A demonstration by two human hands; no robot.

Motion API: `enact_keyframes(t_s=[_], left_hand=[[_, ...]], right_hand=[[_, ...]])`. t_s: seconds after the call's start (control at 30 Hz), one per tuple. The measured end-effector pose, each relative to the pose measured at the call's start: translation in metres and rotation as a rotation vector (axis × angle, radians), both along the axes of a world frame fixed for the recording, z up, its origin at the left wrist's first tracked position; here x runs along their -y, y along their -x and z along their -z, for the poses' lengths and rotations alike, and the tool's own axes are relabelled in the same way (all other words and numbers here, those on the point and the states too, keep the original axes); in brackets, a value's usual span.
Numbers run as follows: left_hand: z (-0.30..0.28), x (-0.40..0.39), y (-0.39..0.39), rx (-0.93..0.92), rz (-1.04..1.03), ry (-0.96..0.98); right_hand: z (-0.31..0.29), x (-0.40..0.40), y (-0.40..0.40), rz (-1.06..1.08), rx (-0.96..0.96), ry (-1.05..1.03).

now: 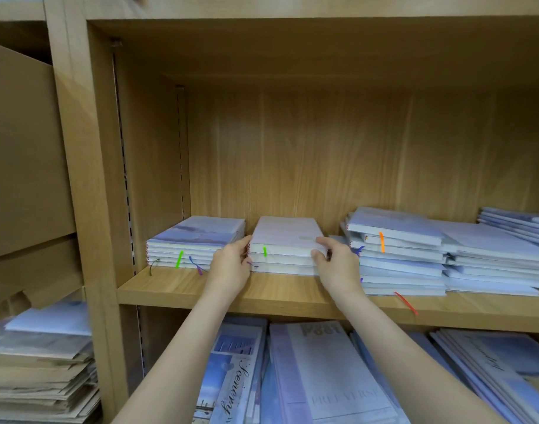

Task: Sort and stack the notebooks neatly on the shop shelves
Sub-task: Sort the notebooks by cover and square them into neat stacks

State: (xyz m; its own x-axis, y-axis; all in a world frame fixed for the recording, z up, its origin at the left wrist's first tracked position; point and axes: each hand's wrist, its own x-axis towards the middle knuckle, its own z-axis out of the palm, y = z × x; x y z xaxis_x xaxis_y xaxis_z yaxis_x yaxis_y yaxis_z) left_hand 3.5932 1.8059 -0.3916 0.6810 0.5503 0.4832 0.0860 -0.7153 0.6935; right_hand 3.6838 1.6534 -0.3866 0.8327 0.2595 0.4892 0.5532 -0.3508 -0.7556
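A short stack of pale lilac notebooks [285,237] lies on the wooden shelf [176,289], a green ribbon hanging from its front. My left hand [230,264] holds the stack's left side, fingers curled against its edge. My right hand [335,260] grips its right front corner, thumb on top. To the left lies another notebook stack [198,240] with green and purple ribbons. A taller, uneven stack [396,255] with an orange ribbon stands right beside my right hand.
More notebook piles [494,258] fill the shelf's right end. The shelf below holds larger blue and lilac notebooks [323,374]. Brown paper stacks [38,381] and a cardboard box [23,154] sit in the left bay. An upright panel [87,179] separates the bays.
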Motion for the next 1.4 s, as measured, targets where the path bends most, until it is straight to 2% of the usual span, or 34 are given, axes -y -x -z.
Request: enact_keyframes(t_s=[0.13,0.37,0.5,0.6,0.77,0.87,0.93,1.1,1.2,1.3,1.4], left_hand=[[0.001,-0.005,-0.001,-0.055,0.070,-0.027],[0.001,0.009,0.006,-0.028,-0.036,-0.111],[-0.002,0.033,0.019,-0.094,-0.012,-0.166],[-0.006,0.057,0.017,0.021,-0.028,-0.202],[-0.027,0.109,-0.016,0.052,0.084,-0.134],[-0.034,0.131,-0.047,0.013,0.269,0.040],[-0.038,0.139,-0.063,0.005,0.321,0.134],[-0.039,0.138,-0.088,0.005,0.343,0.279],[-0.032,0.131,-0.095,0.047,0.367,0.337],[-0.029,0.132,-0.098,0.108,0.357,0.324],[-0.029,0.133,-0.099,0.150,0.263,0.254]], right_hand=[[-0.001,0.001,0.003,-0.011,0.034,0.072],[-0.007,0.005,0.020,0.017,0.062,0.206],[-0.008,0.037,0.040,0.015,0.181,0.096],[-0.016,0.084,0.038,0.073,0.313,0.038],[-0.034,0.146,-0.005,0.194,0.340,0.188],[-0.037,0.165,-0.025,0.195,0.289,0.252],[-0.036,0.172,-0.036,0.174,0.259,0.263],[-0.037,0.180,-0.051,0.159,0.144,0.162],[-0.040,0.173,-0.053,0.137,0.133,0.184],[-0.038,0.164,-0.054,0.181,0.139,0.131],[-0.035,0.163,-0.056,0.202,0.123,0.040]])
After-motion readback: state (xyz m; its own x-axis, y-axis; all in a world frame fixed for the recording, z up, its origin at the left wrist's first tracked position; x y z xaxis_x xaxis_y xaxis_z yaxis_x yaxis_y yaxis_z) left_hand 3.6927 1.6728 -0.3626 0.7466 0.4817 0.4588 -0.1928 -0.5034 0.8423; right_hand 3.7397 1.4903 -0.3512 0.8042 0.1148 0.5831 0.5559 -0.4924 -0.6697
